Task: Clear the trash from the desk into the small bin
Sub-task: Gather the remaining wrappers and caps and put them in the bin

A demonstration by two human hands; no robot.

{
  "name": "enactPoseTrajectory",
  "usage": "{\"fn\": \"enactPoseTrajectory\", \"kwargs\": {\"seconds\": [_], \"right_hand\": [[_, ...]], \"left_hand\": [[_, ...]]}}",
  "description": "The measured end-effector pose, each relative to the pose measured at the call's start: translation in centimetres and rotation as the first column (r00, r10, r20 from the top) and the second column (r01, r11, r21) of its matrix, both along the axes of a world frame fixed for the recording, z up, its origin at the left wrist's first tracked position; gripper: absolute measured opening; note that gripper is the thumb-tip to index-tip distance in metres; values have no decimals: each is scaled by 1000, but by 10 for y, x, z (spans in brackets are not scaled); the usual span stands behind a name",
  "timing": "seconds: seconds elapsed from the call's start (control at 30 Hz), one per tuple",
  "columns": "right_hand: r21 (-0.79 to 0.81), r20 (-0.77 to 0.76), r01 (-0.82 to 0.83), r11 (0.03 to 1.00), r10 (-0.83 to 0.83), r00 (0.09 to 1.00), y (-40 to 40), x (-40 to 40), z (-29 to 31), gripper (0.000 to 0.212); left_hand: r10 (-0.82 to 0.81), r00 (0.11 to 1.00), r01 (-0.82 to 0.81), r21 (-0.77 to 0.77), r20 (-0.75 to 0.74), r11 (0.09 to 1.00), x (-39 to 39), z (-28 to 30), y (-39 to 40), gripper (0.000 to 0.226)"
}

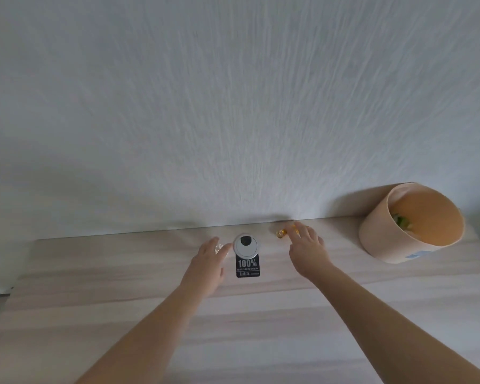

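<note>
1. Head view: two small bits of trash are seen near the back edge of the desk (261,328). An orange-gold wrapper (281,233) lies just left of the right hand's fingertips, and a clear crinkled scrap (219,248) lies at the left hand's fingers.
2. The small bin (412,223) is stood at the back right of the desk, near the wall, its mouth turned toward the camera. Something green and pale is already seen inside it, so part of the clearing is judged done.
3. At least the two scraps are judged to be left; neither is lifted yet, as far as can be seen.
4. A black printed tag (248,266) with "100%" on it lies between the hands, just below a round grey cable port (245,246). Whether the tag counts as trash cannot be told.
5. The right hand (308,250) is stretched forward, palm down, its fingers loosely spread and held low over the wrapper. Contact cannot be told.
6. The left hand (209,263) is likewise stretched forward, palm down, fingers slightly parted, with the clear scrap partly under them. It is not closed on anything.
7. Both forearms are extended from the lower edge of the view, well apart from each other.
</note>
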State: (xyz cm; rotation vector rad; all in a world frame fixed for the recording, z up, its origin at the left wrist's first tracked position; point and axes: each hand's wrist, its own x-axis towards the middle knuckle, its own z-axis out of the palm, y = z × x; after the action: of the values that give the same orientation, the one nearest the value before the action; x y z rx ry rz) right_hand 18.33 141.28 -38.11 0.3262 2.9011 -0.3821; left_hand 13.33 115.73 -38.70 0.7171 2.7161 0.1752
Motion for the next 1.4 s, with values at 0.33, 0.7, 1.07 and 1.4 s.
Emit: {"fn": "enactPoseTrajectory", "kwargs": {"seconds": [0.33,0.7,1.07,1.4], "right_hand": [[147,8,-77,986,77,997,9,6,-20,45],[145,51,-16,989,9,999,-19,91,1,40],[-336,-16,207,919,-225,974,-91,204,72,33],[-278,-281,171,945,-251,926,-92,291,125,33]], "left_hand": [[17,1000,-18,74,7,997,17,-6,-3,22],[-42,994,24,179,98,984,100,18,-35,24],[-131,990,142,344,-55,928,180,75,-69,13],[-194,952,285,453,-237,845,232,121,-31,18]]}}
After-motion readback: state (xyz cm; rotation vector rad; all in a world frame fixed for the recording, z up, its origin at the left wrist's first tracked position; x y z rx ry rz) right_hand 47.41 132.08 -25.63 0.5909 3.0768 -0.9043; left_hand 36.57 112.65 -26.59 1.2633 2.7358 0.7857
